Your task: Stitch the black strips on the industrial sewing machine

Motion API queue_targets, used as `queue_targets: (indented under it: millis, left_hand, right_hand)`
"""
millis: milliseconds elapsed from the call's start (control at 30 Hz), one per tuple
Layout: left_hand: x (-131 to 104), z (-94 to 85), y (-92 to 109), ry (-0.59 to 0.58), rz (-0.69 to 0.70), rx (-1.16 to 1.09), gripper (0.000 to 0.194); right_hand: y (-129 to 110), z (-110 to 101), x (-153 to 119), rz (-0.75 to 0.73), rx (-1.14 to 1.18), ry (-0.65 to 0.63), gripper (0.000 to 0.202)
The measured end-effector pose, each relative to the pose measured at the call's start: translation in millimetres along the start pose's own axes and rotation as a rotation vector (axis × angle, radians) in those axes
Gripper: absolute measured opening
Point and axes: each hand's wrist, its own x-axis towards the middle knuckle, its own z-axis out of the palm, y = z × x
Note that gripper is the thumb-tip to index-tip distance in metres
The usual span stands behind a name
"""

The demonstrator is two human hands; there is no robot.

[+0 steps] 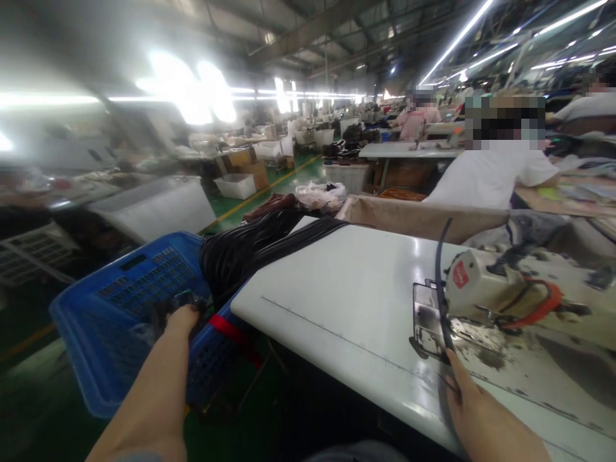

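Observation:
My right hand pinches the near end of a narrow black strip between thumb and fingers. The strip runs away from me over the metal plate of a sewing machine, beside its head, and its far end bends up. Over on the left, my left hand reaches into a blue plastic basket, touching dark pieces inside. Its fingers are blurred and partly hidden, so its grip is unclear. A thick bundle of long black strips hangs over the table's left end by the basket.
The white sewing table carries a printed ruler line near its front edge. A red band is at the basket's near side. Beyond the table stand a cloth-lined bin and a person in a white shirt. White bins line the aisle.

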Motion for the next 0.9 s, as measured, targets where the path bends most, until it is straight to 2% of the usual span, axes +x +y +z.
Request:
queue_targets:
  millis: [100,267,400,500,600,733,833,900]
  left_hand:
    - [1,4.7,10,0.029,-0.006,-0.002,0.038]
    - [-3,1.5,46,0.145,0.163,-0.062,0.051]
    - [-13,10.9,97,0.259,0.363,-0.18,0.049]
    - [-34,36.2,153,0.311,0.667,-0.369,0.042]
    - [-78,72.7,221,0.187,0.892,-0.526,0.037]
    - [-168,113.2,307,-0.033,1.156,-0.621,0.039]
    - [-236,123.6,360,-0.167,1.457,-0.556,0.054]
    - [-271,123.6,388,-0.175,1.553,-0.479,0.065]
  right_hand:
    - [2,2,-1,0.003,0.027,-0.009,0.055]
    - [-1,12,-3,0.078,0.023,0.025,0.053]
    - [-6,10,-5,0.122,0.045,0.035,0.052]
    - [-9,3,-8,0.13,0.083,0.059,0.052]
    - [-8,5,-10,0.121,0.124,0.092,0.059]
    - [-1,17,-9,0.142,0.146,0.09,0.072]
    - [3,25,-7,0.161,0.161,0.029,0.076]
    - [4,27,-6,0.192,0.171,-0.014,0.077]
